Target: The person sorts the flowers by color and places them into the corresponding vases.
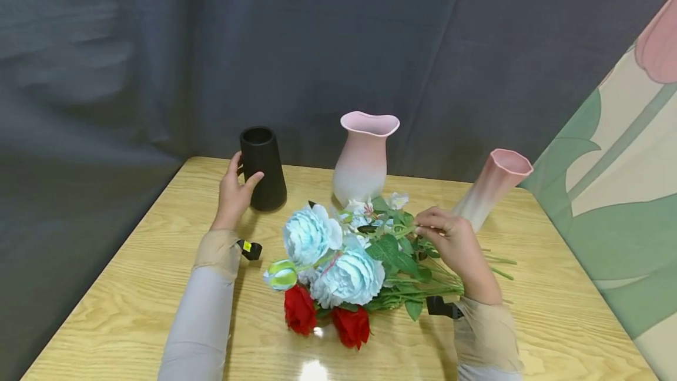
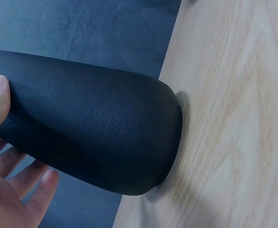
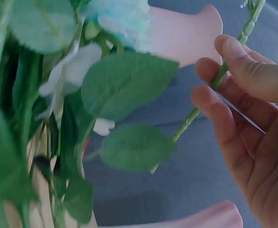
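Toward the back left of the table, a tapered black vase stands upright. My left hand grips its left side, with the thumb in front and the fingers partly hidden behind. Over a pile of artificial flowers, my right hand pinches a thin green stem between thumb and fingertips; which flower it belongs to I cannot tell. Light-blue peonies, red roses and small white blossoms lie in that pile, their green stems pointing right.
Behind the flowers stands a pink-and-white vase with a wavy rim. A ribbed pink vase is at the right, beyond my right hand. Dark cloth hangs behind the wooden table, and a floral panel borders the right.
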A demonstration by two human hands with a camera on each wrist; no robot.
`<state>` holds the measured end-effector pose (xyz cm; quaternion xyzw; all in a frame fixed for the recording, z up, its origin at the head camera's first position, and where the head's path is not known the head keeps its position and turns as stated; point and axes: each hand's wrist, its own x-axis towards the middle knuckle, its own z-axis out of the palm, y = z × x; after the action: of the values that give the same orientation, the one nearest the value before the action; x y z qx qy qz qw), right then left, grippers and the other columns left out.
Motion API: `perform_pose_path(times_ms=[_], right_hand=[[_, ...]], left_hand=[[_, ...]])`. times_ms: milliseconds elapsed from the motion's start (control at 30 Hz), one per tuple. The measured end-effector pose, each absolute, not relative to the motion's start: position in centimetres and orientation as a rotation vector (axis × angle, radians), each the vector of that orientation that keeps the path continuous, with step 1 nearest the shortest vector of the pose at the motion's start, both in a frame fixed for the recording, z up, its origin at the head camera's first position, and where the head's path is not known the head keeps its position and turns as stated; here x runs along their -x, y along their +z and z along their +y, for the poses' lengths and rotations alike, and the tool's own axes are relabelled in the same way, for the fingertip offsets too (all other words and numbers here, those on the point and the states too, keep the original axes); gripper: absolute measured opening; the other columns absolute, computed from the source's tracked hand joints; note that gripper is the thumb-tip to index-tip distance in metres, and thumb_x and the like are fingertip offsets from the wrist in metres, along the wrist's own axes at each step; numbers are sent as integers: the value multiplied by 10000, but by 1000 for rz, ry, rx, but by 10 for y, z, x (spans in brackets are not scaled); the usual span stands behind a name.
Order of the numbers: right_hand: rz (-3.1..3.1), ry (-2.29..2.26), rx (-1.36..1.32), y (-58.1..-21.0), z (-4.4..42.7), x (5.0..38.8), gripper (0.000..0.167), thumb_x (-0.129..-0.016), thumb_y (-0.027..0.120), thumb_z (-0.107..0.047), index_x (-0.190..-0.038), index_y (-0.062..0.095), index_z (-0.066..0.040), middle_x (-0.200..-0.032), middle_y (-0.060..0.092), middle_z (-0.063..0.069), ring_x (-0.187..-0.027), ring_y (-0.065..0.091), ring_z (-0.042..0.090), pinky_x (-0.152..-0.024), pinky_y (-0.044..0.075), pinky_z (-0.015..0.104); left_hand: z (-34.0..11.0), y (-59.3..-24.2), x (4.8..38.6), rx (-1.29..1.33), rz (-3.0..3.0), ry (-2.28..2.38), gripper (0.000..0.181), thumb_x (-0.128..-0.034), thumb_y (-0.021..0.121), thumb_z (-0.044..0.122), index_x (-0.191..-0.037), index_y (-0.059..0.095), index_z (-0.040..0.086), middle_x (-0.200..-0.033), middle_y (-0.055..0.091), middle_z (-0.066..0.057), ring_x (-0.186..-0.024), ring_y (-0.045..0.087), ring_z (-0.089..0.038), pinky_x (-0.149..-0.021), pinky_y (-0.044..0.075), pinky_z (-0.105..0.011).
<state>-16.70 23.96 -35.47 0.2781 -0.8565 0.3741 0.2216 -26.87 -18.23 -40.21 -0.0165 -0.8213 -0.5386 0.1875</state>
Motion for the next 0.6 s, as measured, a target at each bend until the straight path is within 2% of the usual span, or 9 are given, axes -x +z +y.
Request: perform_pose_path(times_ms=[267,433,600], right_hand=[[-2343,1033,-784,-346,221,185,137,-818,730,91,-889,772,-18,-906,731,105,-791,619,-6,-675,498,74],[-2379,1076,-798,-342,202,201,123,-859,715,44,-910,776,-49,-940,730,83,-826,647,58,-693,524,121],[-2371,1172,-849,-340,181,215,107,-871,705,33,-915,775,-35,-951,726,109,-820,656,102,-686,532,159]], left_hand=[[-187,-400,273,39,-2306,-1534,697,-981,629,225,-1556,267,69,-1571,351,-225,-1417,382,-440,-1081,440,-562],[-193,-402,275,33,-2300,-1535,692,-980,623,229,-1552,268,71,-1582,338,-212,-1419,377,-438,-1099,423,-558],[-199,-411,286,103,-2253,-1572,692,-974,642,225,-1540,283,54,-1566,350,-229,-1406,375,-453,-1133,376,-564]])
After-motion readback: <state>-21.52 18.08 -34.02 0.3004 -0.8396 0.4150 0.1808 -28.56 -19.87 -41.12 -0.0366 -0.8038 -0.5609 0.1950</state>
